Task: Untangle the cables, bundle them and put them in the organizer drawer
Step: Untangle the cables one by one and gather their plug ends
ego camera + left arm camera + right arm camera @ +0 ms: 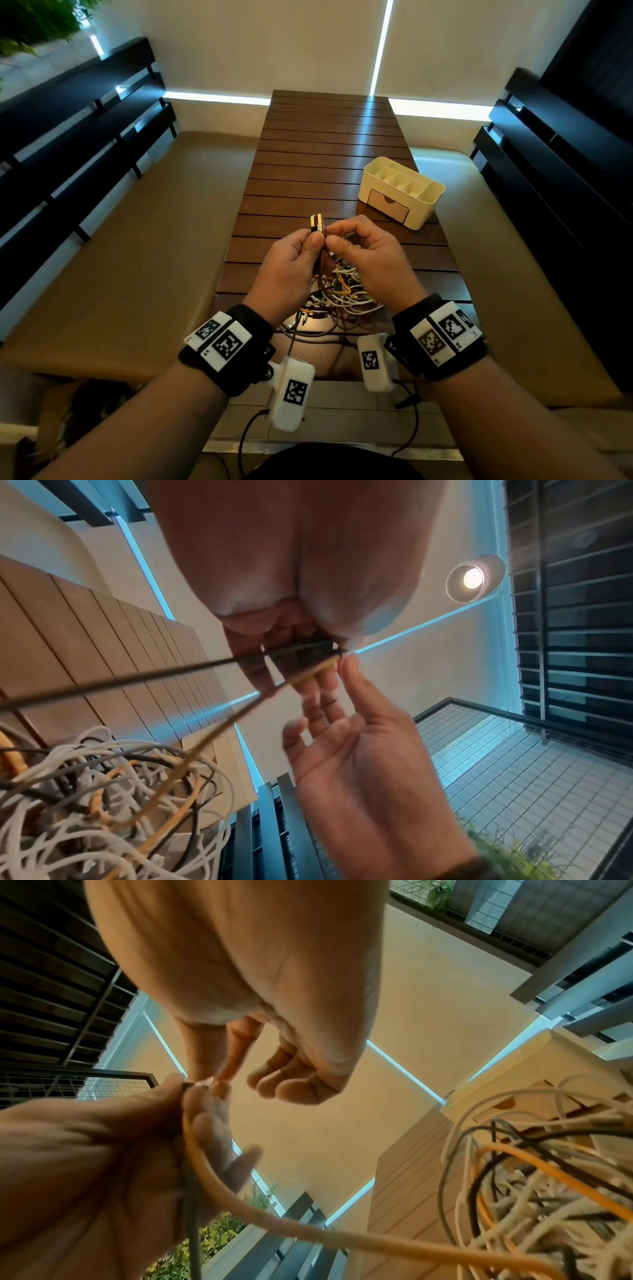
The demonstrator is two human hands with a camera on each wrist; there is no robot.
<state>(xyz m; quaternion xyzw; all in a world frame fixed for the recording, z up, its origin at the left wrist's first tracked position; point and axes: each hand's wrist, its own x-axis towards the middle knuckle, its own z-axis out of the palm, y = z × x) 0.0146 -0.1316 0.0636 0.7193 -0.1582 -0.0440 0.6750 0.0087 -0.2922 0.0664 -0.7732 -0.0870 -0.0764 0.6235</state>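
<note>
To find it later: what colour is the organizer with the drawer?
Cream-white organizer, drawer included; clearest in the head view.

Cream organizer (402, 192) with paler drawer front (388, 205) far right on dark brown slatted table (325, 144), near tangle of white, grey, black and orange cables (337, 294), black wrist straps (251, 346) bearing white tags with black square codes.

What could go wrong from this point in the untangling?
The left hand pinches plug ends of an orange cable and a dark cable that both run into the pile; pulling may tighten knots or drag it along. The drawer looks closed, so bundles cannot go in yet.
</note>
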